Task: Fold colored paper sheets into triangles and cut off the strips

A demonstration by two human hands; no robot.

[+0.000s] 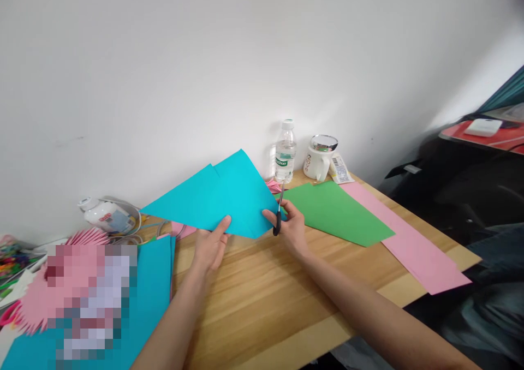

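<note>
A blue sheet of paper (229, 195), folded with one edge stepped by a slit near the top, is held up above the wooden table. My left hand (212, 245) pinches its lower edge, thumb on top and fingers beneath. At the sheet's right corner is my right hand (290, 225), thumb on the paper's near side. Black-handled scissors (277, 224) also rest in that hand, blades pointing up and away. Just right of the hand lies a folded green sheet of paper (339, 214) on the table.
Pink paper (413, 250) lies along the table's right side. A water bottle (285, 154) and a white mug (317, 162) stand by the wall. At left are a white bottle (108, 216), more blue paper (153, 288) and a fringed pink paper piece (36, 296). The wooden tabletop (245, 315) ends at the front.
</note>
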